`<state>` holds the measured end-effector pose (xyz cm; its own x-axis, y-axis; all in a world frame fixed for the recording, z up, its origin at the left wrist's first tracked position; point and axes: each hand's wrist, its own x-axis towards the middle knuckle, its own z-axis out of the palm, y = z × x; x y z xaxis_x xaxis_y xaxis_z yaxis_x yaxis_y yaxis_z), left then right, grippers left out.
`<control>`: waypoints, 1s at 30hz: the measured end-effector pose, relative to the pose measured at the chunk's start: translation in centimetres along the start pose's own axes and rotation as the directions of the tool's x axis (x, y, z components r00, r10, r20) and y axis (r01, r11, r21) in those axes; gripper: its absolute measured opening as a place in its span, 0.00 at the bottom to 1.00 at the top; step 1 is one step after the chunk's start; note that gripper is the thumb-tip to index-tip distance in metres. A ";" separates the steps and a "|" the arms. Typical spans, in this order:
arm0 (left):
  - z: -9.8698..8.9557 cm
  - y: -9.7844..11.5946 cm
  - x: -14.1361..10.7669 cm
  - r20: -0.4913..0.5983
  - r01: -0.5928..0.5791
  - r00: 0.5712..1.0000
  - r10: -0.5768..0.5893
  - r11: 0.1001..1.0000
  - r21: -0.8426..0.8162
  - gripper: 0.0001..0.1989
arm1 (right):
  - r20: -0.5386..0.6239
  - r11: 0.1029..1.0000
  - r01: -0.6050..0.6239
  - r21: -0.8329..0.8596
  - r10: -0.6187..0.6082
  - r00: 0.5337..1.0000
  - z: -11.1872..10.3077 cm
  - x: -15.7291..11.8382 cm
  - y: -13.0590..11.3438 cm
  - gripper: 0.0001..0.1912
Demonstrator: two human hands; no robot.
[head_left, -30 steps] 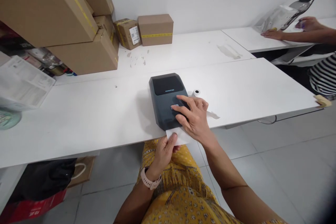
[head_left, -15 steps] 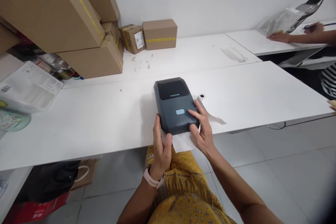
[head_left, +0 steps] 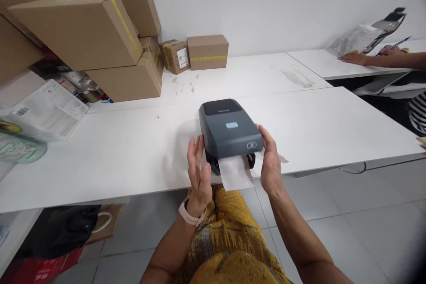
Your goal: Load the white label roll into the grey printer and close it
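A dark grey label printer (head_left: 229, 135) stands near the front edge of the white table, its lid raised at the front. A strip of white paper (head_left: 235, 173) comes out from under the lid and hangs over the table edge. My left hand (head_left: 199, 171), with a pale pink watch band (head_left: 190, 214) at its wrist, is at the printer's left side, fingers stretched and apart. On the other side, my right hand (head_left: 271, 159) lies along the lid's right edge with straight fingers, partly hidden behind it.
Cardboard boxes (head_left: 76, 31) are stacked at the back left, with a smaller box (head_left: 208, 53) by the wall. A white carton (head_left: 53, 108) and a greenish container (head_left: 21, 147) sit at the left. Another person's hand (head_left: 354, 58) rests on the far right table.
The printer's lid has risen at the front, baring the paper strip beneath. My right hand has moved from the lid's top to its right side. The left hand has shifted slightly left.
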<state>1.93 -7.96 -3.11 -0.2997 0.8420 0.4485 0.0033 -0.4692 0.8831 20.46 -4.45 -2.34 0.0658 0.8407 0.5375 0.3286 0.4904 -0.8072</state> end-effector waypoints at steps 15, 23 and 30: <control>-0.5 -7.8 11.3 0.123 0.261 0.955 -0.270 0.961 0.089 0.37 | 0.112 0.903 0.346 -0.253 -0.328 0.938 6.1 24.3 -0.2 0.34; -0.6 -8.0 11.2 0.112 0.270 0.954 -0.279 0.959 0.090 0.36 | 0.181 0.885 0.387 -0.258 -0.349 0.920 4.6 25.0 -0.7 0.40; -0.3 -5.9 10.8 -0.031 0.285 0.957 -0.287 0.919 0.271 0.30 | 0.567 0.842 0.489 -0.226 -0.295 0.769 2.1 17.1 -1.5 0.20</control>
<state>-1.58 3.81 -3.54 -0.3173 0.9327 0.1713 0.1765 -0.1194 0.9770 19.08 9.68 7.59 -0.5805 0.6322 0.5132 0.5218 0.7726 -0.3616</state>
